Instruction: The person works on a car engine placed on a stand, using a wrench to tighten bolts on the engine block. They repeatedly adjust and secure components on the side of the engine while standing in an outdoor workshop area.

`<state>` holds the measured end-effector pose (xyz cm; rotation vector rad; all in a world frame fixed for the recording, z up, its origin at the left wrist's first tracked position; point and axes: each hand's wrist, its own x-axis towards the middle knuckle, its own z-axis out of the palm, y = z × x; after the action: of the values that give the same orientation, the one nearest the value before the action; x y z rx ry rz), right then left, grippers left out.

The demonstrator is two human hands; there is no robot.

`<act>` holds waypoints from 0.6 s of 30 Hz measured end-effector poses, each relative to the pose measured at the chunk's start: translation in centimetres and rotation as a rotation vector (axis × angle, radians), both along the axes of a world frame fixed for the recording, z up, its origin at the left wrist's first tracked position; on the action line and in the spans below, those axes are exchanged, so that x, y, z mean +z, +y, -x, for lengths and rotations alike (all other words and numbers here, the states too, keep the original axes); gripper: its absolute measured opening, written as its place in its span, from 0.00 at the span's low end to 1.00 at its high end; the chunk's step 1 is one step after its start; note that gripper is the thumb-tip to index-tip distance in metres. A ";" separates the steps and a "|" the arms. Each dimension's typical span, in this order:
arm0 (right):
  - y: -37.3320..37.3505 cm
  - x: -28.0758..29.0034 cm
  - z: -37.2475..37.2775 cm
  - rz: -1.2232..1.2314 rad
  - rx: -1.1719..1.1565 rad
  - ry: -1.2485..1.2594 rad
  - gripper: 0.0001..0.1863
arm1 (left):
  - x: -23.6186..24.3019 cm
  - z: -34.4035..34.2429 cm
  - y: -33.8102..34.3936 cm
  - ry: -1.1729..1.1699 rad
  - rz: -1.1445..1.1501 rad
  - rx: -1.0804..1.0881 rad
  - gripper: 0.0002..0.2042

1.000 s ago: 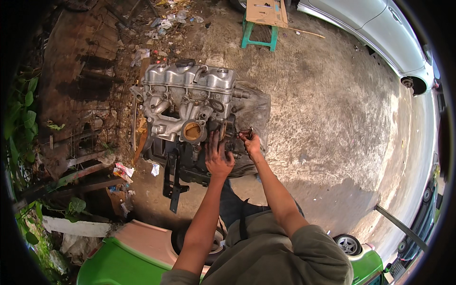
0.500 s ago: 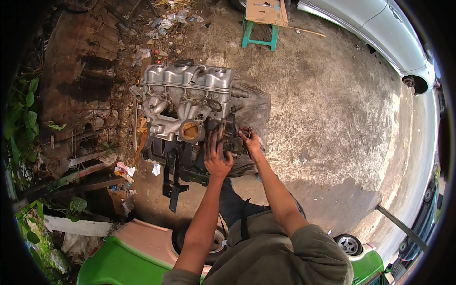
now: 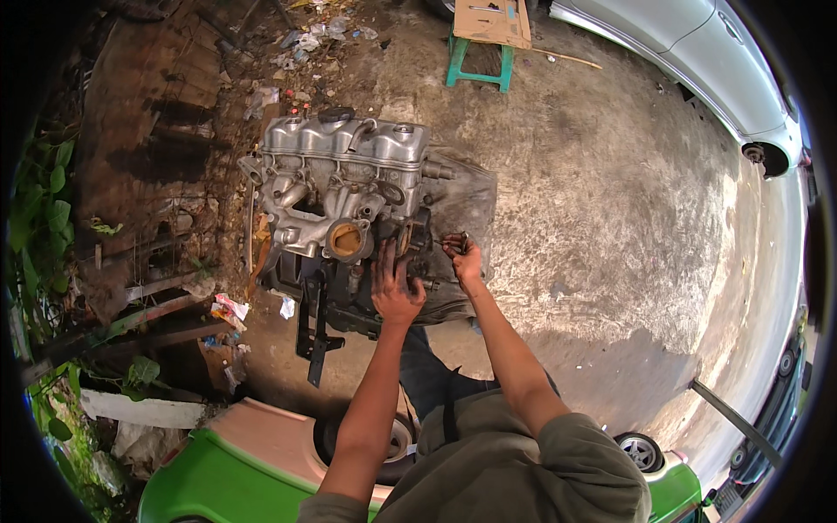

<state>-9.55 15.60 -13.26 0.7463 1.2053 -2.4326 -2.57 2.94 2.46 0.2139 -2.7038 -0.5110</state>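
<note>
A car engine [image 3: 344, 157] with a silvery valve cover stands in front of me, its intake manifold [image 3: 301, 228] facing my way and ending in a round opening. My left hand [image 3: 397, 292] rests against the lower side of the engine, fingers stretched upward beside a dark round part [image 3: 404, 237]. Just to the right, my right hand [image 3: 462, 254] is closed in a pinch on a small thin metal piece [image 3: 440, 243] that points toward the engine. Its exact kind is too small to tell. The grey bell-shaped housing [image 3: 466, 196] lies behind that hand.
A dark metal bracket [image 3: 316, 336] juts from the engine toward me. A green stool [image 3: 479, 63] with a cardboard top stands at the far side. Litter [image 3: 314, 39] and planks border the left. Behind me is a green and pink car [image 3: 253, 444]; a silver car [image 3: 697, 52] is at far right.
My right hand has drawn slightly right, away from the engine, with the thin piece still pinched. The left hand stays on the engine with its fingers nearly unchanged.
</note>
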 end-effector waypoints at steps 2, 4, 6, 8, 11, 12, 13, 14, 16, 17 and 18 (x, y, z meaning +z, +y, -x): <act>0.3 0.1 -0.3 -0.150 0.126 0.052 0.12 | 0.0 0.1 -0.1 0.012 -0.004 -0.005 0.19; 0.4 0.5 -1.1 -0.311 0.234 0.068 0.12 | -0.1 0.0 0.0 0.035 -0.008 -0.009 0.19; 0.0 1.0 -2.0 -0.445 0.335 0.082 0.11 | 0.0 0.1 0.0 0.018 0.010 -0.004 0.19; -0.3 1.4 -2.6 -0.554 0.371 0.107 0.11 | 0.1 0.2 -0.1 0.001 0.031 -0.012 0.20; -1.2 1.2 -3.0 -0.518 0.328 0.097 0.10 | 0.3 0.1 0.0 -0.013 0.033 -0.002 0.20; -1.4 1.0 -2.9 -0.481 0.305 0.043 0.10 | 0.3 0.0 0.1 -0.012 0.019 -0.006 0.20; -1.6 0.8 -2.9 -0.442 0.265 0.095 0.09 | 0.3 0.0 0.1 -0.012 0.005 -0.013 0.20; -1.7 0.6 -2.8 -0.408 0.228 0.095 0.08 | 0.3 0.0 0.0 -0.016 0.012 -0.010 0.20; -2.1 0.1 -1.9 -0.302 0.141 0.125 0.07 | 0.2 0.2 -0.1 -0.014 0.026 -0.008 0.20; -2.2 0.0 -1.8 -0.229 0.098 0.146 0.07 | 0.0 0.3 -0.2 -0.003 0.025 -0.023 0.20; -2.3 -0.1 -2.0 -0.183 0.072 0.085 0.07 | -0.1 0.1 -0.2 -0.001 0.024 -0.031 0.20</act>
<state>-7.54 13.31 -13.35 0.6414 1.4765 -2.3396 -2.67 2.70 2.37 0.1653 -2.7167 -0.4873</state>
